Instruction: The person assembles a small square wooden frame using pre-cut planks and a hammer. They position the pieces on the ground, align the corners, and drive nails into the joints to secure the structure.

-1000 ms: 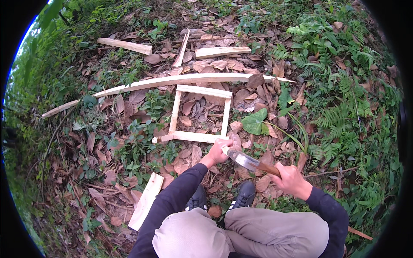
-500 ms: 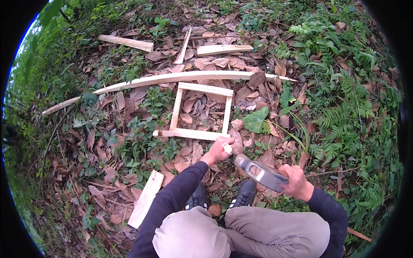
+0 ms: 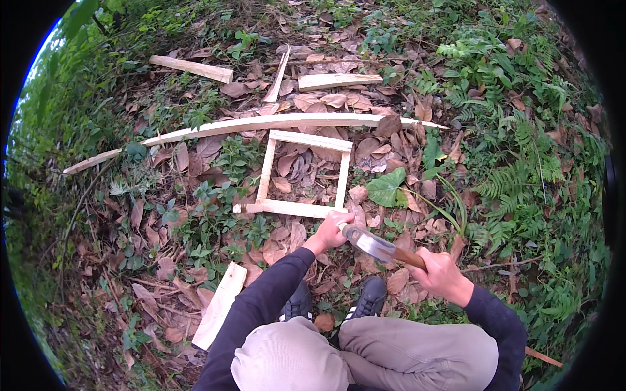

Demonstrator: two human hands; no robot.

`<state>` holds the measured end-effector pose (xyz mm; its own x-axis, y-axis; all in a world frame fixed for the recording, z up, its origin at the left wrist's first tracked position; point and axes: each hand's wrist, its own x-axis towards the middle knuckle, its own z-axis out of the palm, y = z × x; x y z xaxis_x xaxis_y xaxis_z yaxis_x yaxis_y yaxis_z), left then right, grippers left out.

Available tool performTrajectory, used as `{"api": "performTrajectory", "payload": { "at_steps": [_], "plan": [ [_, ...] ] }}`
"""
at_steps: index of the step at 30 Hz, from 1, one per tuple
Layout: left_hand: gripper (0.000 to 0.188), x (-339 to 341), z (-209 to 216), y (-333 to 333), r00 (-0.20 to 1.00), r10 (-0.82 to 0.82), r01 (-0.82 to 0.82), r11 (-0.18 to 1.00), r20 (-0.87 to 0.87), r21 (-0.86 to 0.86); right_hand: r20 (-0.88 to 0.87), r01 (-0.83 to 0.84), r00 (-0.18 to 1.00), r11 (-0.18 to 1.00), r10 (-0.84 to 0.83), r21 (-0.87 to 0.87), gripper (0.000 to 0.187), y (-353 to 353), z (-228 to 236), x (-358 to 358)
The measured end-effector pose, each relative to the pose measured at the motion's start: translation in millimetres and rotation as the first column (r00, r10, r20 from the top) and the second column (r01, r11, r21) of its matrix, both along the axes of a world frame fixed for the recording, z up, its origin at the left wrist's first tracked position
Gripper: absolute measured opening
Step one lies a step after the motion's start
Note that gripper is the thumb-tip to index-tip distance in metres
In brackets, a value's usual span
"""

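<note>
While the square wooden frame (image 3: 300, 208) lies on the leafy ground (image 3: 398, 280), the left hand (image 3: 330, 231) has its grip tight around the near right corner. The right hand (image 3: 438, 274) holds a hammer-like tool (image 3: 381, 248), its head close to the left hand. Past the frame lies a long wooden strip (image 3: 293, 121).

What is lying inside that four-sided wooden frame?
Inside the wooden frame are dry brown leaves. Whatever lies beneath them is covered and can't be seen, and the left hand hides part of the frame's near right corner.
</note>
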<state>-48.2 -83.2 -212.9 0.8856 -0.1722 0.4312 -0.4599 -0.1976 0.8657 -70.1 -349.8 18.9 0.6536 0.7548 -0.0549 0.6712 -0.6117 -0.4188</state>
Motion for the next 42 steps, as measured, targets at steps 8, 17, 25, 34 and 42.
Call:
{"api": "performTrajectory", "payload": {
  "at_steps": [8,17,25,34,42],
  "plan": [
    [0.019,-1,0,-3,0.999,-0.024,0.023,0.999,-0.023,-0.031,-0.054,0.041,0.998,0.998,-0.043,-0.042,0.026,0,-4,0],
    [0.016,-2,0,0,0.999,-0.032,0.033,0.999,-0.021,0.042,-0.048,0.039,0.998,0.993,-0.044,-0.115,0.027,0,-3,5],
    [0.019,1,-2,-1,0.998,-0.038,0.037,0.999,-0.054,-0.019,-0.015,-0.019,1.0,0.999,0.02,0.041,0.029,-5,0,4],
    [0.012,1,-6,0,0.999,-0.009,0.009,1.0,-0.044,-0.004,0.016,-0.003,1.0,0.994,0.001,0.113,0.024,-2,0,0],
    [0.01,4,-7,3,0.998,-0.055,0.056,0.998,-0.036,0.027,0.0,0.027,1.0,0.996,-0.027,0.088,0.031,3,12,2]
  ]
}}
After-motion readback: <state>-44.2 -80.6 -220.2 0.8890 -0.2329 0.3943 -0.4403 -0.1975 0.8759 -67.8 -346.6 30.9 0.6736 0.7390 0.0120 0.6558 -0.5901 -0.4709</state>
